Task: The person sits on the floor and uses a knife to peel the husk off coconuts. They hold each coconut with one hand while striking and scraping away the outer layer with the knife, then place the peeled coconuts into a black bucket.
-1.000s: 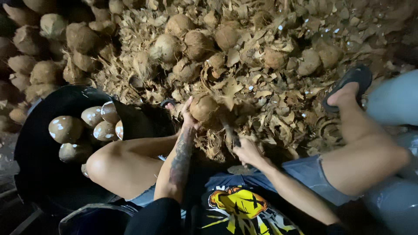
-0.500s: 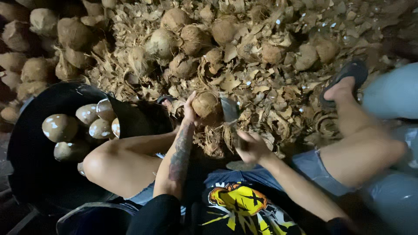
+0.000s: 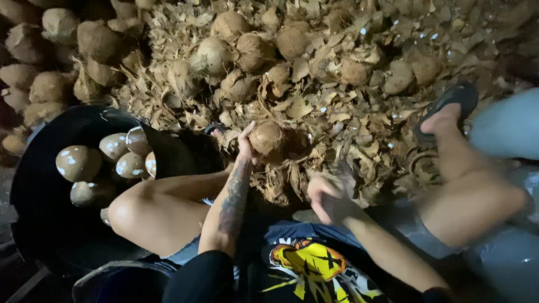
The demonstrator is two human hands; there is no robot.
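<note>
So from where I'm watching, the left hand (image 3: 247, 147) has its fingers curled round the left side of a coconut (image 3: 267, 138), round and brown with a dry, hairy look where husk fibre clings to it. The grip looks like a loose cup rather than a full wrap, thumb side up top, and the nut sits just off the fingertips toward the heap. The forearm behind it carries dark tattoo work.

The right hand (image 3: 328, 197) is below and to the right of that grip, well apart from the nut. It's motion-blurred, closed into something like a fist, and I honestly can't tell whether there's anything in it.

Straight ahead of the held nut is the husk pile (image 3: 359, 106): flat, curled, papery tan flakes and stringy shreds, with whole fibrous coconuts (image 3: 236, 39) half buried in it, rough and matted. More of those stack up at far left.

To the left of the grip, past the bent bare knee, is a big black tub (image 3: 39, 196), smooth-walled, holding peeled nuts (image 3: 78, 164) that are much smoother, grey-brown with pale white nicks. Off to the right, a foot in a black sandal (image 3: 449, 106) rests on the husks.
</note>
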